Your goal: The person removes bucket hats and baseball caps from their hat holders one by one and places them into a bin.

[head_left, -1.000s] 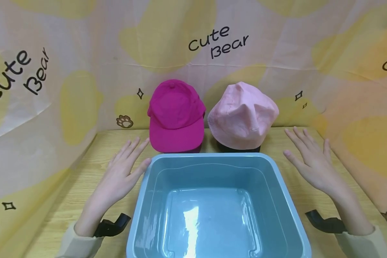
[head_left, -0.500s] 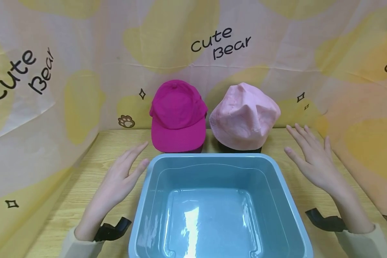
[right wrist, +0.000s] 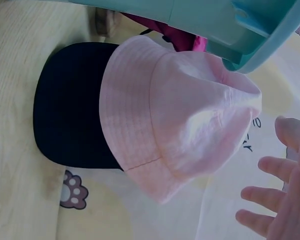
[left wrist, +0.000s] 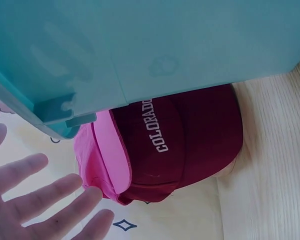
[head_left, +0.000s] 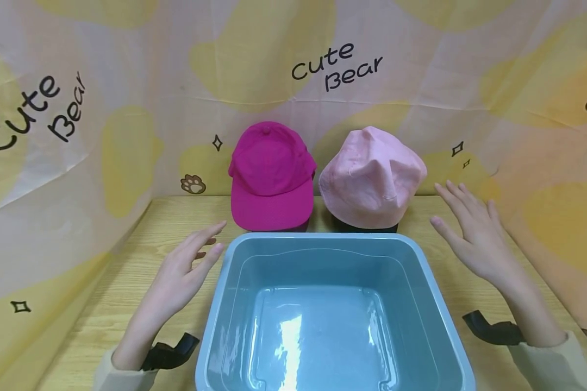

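Two stacks of hats stand behind a blue plastic basin [head_left: 352, 266]. On the left is a magenta cap [head_left: 271, 163]; in the left wrist view a maroon cap [left wrist: 205, 130] lettered COLORADO sits beneath it. To its right, a pale pink bucket hat [head_left: 372, 179] rests over a black cap [right wrist: 72, 105]. My left hand [head_left: 178, 277], fingers slightly bent, hovers left of the basin, nearest the magenta cap and holding nothing. My right hand [head_left: 479, 244] is raised with spread fingers to the right of the bucket hat, apart from it.
The wooden table [head_left: 127, 260] runs around the basin, bounded by a patterned cloth [head_left: 254, 65] at the back and both sides. A black wrist strap mount [head_left: 171, 353] sits on the left wrist and another mount [head_left: 494, 328] on the right.
My left hand has drawn slightly back and its fingers have bent a little. The right hand has risen slightly. Hats and basin stay in place; the whole view shifts a little.
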Tool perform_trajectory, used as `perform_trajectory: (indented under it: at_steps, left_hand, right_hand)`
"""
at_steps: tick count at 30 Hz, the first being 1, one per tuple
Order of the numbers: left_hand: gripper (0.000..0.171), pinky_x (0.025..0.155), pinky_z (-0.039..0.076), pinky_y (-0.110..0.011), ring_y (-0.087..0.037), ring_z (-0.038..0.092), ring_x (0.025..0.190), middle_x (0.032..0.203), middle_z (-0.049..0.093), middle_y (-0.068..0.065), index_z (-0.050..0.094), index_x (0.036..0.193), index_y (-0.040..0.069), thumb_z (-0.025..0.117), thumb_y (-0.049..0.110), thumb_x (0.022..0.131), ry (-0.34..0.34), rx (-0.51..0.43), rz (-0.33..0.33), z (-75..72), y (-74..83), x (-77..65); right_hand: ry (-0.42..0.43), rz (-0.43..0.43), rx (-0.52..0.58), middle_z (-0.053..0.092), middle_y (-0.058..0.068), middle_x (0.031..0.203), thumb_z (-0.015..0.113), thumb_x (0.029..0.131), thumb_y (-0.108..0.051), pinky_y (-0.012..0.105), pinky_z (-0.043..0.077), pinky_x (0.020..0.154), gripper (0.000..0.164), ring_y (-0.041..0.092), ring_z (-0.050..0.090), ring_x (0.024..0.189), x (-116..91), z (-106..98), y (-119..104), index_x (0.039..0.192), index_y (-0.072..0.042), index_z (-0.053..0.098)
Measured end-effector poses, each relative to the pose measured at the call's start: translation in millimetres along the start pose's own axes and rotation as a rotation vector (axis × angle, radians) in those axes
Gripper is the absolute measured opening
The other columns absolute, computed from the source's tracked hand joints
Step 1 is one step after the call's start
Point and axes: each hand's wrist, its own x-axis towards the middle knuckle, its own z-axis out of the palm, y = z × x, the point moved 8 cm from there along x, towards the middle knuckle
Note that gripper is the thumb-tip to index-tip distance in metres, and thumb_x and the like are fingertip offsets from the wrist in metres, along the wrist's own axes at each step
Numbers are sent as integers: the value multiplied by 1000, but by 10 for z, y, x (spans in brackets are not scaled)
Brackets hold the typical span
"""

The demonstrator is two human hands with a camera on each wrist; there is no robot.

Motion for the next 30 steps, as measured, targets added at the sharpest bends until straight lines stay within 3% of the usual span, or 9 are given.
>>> perform_trajectory:
  at_steps: [12,18,25,30]
  left_hand:
    - [41,92,49,-47,-22,60,114,133,58,-2,46,141,33,49,32,100,59,-74,13,7,-32,6]
    - [40,90,52,-35,-22,63,110,129,61,-3,50,139,28,51,30,100,79,-81,14,5,-63,1]
    - [38,86,53,-26,-21,64,107,128,62,-3,53,137,22,51,30,100,82,-86,15,17,-85,-13]
    - [38,81,55,-24,-13,64,101,128,62,-4,53,136,22,53,28,99,65,-138,-8,38,-104,-28]
  right_hand:
    - [47,-33,22,24,17,158,53,98,-29,65,-6,116,60,38,15,148,156,-66,-62,152,-17,28]
    - [67,-59,6,28,20,156,55,97,-29,67,-1,116,61,39,19,147,272,-111,-119,151,-16,30]
    - [88,-87,25,30,18,155,56,96,-28,67,1,116,60,40,22,145,365,-170,-187,150,-20,32]
    - [101,-105,19,32,18,154,57,96,-27,66,6,116,59,40,24,144,406,-197,-218,149,-20,34]
